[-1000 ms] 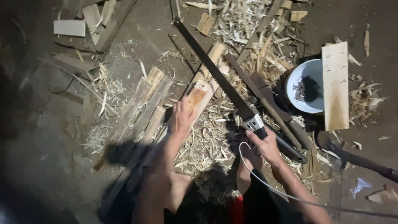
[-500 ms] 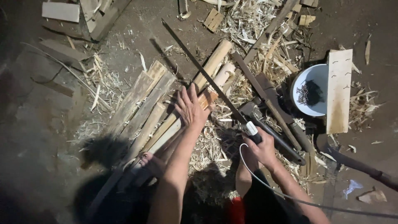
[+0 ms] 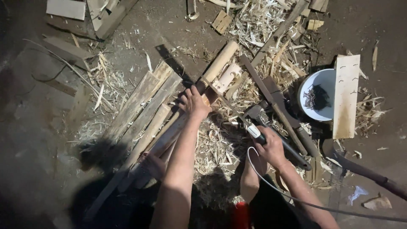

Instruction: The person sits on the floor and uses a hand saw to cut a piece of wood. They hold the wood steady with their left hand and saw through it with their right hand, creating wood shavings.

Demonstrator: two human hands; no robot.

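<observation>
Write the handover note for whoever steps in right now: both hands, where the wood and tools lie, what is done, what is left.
Left hand: pressing down on the end of a split wood piece among the slats on the ground.
Right hand: closed on the handle of a long dark blade, which reaches up-left over the wood toward the left hand.
Nearby: round pale log, white bowl holding dark small bits with a board across it.
Done: shavings cover the ground.
Left: cannot tell how far the held piece is worked.
</observation>
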